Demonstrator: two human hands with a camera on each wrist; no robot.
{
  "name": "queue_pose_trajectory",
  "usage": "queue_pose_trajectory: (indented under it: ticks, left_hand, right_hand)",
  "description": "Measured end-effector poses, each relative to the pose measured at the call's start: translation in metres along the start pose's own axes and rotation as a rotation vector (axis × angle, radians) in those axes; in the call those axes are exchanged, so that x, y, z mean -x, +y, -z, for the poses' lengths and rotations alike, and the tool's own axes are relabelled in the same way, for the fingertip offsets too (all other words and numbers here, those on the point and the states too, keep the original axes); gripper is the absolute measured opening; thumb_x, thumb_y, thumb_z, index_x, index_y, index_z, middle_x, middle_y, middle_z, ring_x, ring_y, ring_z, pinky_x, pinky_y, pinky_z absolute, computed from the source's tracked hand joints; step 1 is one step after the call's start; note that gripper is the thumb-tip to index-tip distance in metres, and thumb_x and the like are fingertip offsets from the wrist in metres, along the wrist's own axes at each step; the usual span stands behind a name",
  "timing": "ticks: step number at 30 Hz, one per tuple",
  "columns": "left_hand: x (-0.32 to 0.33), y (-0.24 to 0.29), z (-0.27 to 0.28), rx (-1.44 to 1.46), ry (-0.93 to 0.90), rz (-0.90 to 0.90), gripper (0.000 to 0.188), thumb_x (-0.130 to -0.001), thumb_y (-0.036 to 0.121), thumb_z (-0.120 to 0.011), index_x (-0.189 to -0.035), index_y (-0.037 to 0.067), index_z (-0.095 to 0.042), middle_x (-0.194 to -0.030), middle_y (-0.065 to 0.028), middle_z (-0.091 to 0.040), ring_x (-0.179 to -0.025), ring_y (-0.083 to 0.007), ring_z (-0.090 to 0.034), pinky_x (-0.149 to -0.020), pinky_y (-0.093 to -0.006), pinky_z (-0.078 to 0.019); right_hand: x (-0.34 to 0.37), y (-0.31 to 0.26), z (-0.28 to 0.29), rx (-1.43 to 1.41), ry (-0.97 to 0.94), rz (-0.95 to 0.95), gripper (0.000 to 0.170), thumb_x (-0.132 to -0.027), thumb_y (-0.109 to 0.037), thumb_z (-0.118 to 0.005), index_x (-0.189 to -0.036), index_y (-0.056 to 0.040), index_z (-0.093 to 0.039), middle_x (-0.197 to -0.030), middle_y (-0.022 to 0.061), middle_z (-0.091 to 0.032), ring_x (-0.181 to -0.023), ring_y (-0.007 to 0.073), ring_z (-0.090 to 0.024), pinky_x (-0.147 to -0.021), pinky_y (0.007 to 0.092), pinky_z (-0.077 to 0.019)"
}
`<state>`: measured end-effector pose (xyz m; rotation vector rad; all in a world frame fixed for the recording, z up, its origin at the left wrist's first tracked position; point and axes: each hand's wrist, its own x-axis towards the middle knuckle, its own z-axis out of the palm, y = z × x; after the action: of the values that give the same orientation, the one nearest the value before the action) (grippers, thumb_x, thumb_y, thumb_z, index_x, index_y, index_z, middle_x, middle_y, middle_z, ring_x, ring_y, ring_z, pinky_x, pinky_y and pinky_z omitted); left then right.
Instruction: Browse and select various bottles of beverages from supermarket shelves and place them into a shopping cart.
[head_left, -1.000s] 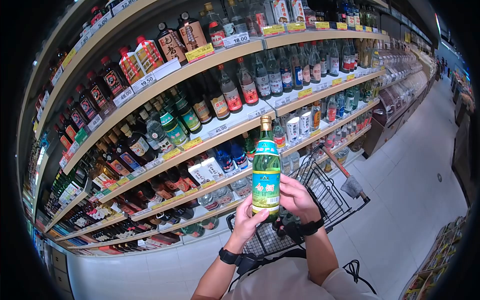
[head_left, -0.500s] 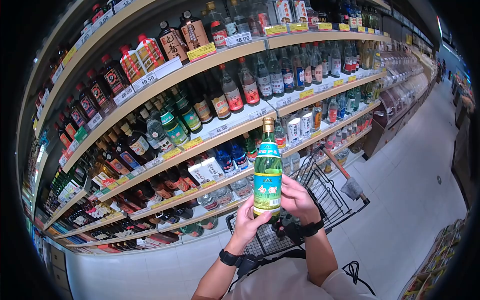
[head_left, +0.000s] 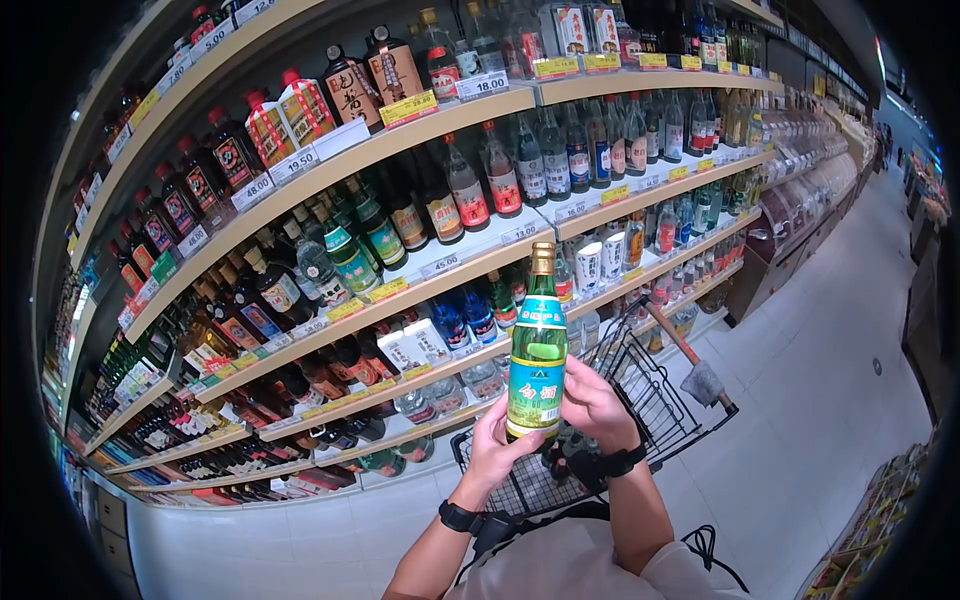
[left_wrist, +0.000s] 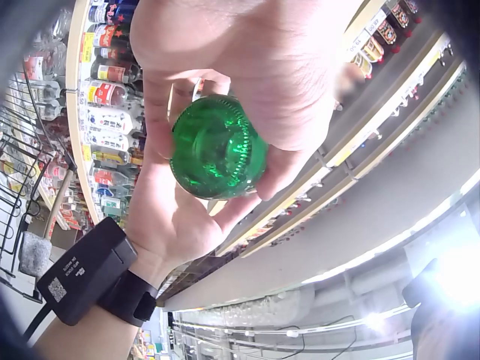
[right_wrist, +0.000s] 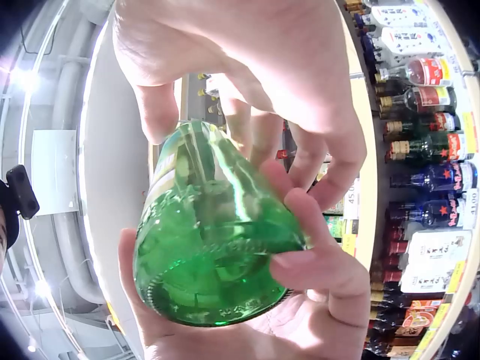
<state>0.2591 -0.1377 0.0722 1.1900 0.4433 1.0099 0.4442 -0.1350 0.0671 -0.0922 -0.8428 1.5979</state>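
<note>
A green glass liquor bottle with a gold cap and a blue-green label stands nearly upright before me, label towards me. My left hand grips its lower end, thumb across the front near the base. On the other side my right hand holds it, with the thumb against the glass and fingers bent behind it in the right wrist view. Both wrist views look at the ridged underside of the bottle. The label's back side is hidden.
Long shelves packed with liquor bottles and price tags curve across the front and left. Below my hands stands a black wire shopping cart, a grey fuzzy-headed tool across it. A tiled aisle runs along the right.
The bottle's top has shifted slightly right and down in the head view, and a pale patch of liquid now shows above the label. Both hands keep their hold.
</note>
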Motion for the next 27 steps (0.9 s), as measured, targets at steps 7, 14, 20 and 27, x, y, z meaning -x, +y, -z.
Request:
queue_pose_trajectory:
  ticks: [7,14,20,27]
  left_hand:
    - [0.007,-0.004,0.013,0.412,-0.204,0.160,0.080,-0.078,0.041,-0.073,-0.138,-0.004,-0.044,-0.121,-0.0235,-0.062,-0.096,-0.0304,-0.067,-0.082,-0.0392,-0.0550]
    - [-0.003,-0.002,0.027,0.436,-0.344,0.258,0.076,-0.091,0.058,-0.044,-0.140,-0.001,-0.044,-0.121,-0.0286,-0.061,-0.084,-0.0351,-0.067,-0.071,-0.0419,-0.0541]
    - [-0.008,0.003,0.023,0.035,0.000,0.068,0.064,-0.100,0.037,-0.051,-0.148,0.001,-0.029,-0.138,-0.0167,-0.051,-0.124,-0.0243,-0.053,-0.104,-0.0381,-0.0435]
    - [-0.015,-0.005,0.015,-0.296,0.073,-0.096,0.081,-0.083,0.010,-0.076,-0.149,0.003,-0.029,-0.138,-0.0121,-0.050,-0.129,-0.0212,-0.048,-0.109,-0.0349,-0.0383]
  right_hand:
    - [-0.002,-0.003,-0.006,0.064,-0.067,-0.028,0.063,-0.098,-0.018,-0.059,-0.148,0.0027,-0.028,-0.146,0.0132,-0.044,-0.136,0.0237,-0.043,-0.114,0.0390,-0.0325]
    - [-0.005,-0.008,-0.028,0.173,0.000,-0.031,0.062,-0.089,-0.014,-0.074,-0.138,0.0016,-0.040,-0.127,0.0102,-0.060,-0.116,0.0167,-0.059,-0.098,0.0326,-0.0482]
    - [-0.011,-0.010,-0.036,0.630,0.301,0.142,0.058,-0.085,-0.003,-0.074,-0.134,0.0023,-0.043,-0.121,0.0125,-0.062,-0.109,0.0173,-0.063,-0.092,0.0307,-0.0533]
    - [-0.015,-0.004,-0.035,0.653,0.426,0.174,0.051,-0.085,-0.004,-0.075,-0.126,0.0012,-0.044,-0.115,0.0121,-0.061,-0.103,0.0173,-0.064,-0.088,0.0310,-0.0543]
